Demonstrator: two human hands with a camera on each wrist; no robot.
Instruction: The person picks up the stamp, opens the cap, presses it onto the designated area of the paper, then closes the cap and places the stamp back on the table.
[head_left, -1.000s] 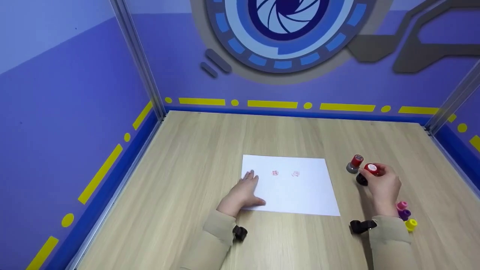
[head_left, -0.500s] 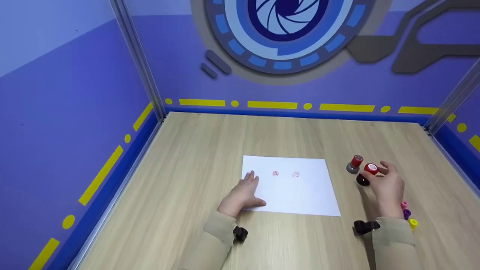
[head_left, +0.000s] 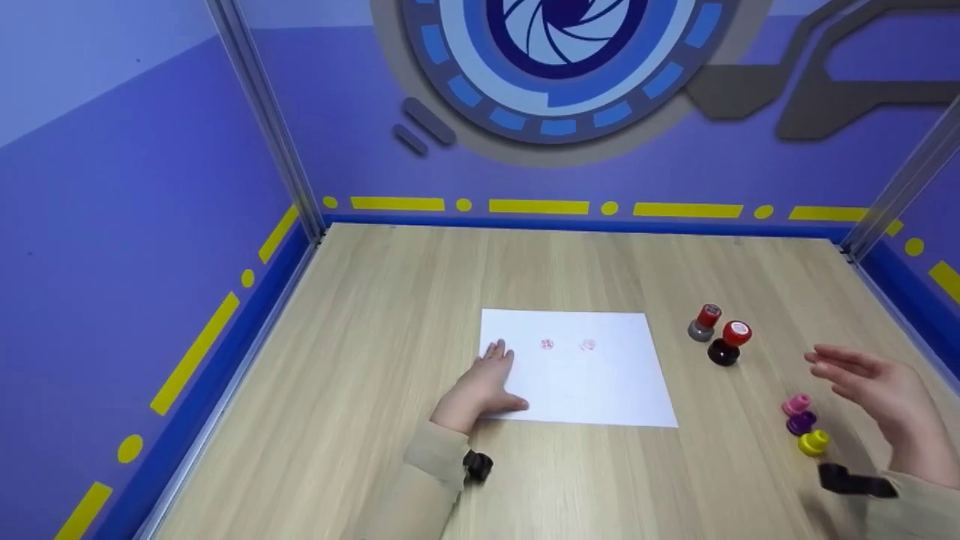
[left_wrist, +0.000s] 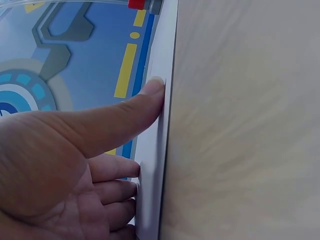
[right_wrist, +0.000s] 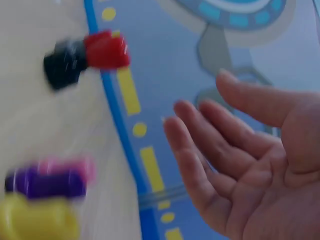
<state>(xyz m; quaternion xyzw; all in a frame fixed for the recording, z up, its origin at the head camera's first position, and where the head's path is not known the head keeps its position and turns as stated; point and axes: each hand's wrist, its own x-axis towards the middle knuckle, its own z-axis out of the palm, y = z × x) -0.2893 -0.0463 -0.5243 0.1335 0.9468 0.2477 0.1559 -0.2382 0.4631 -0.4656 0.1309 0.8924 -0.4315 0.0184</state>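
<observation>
Left hand [head_left: 484, 386] on thin, rectangular white paper [head_left: 592, 386].

On the surface [head_left: 390, 300], my left grip [head_left: 486, 382] rests at the left side of the paper [head_left: 592, 390]; right of that stand two stamps [head_left: 724, 351], with three pegs [head_left: 801, 422] nearer me, left of my right grip [head_left: 885, 394].

The head view looks forward and down, sharing the patterned wall [head_left: 322, 112] with both close-up, sideways-turned wrist views.
</observation>
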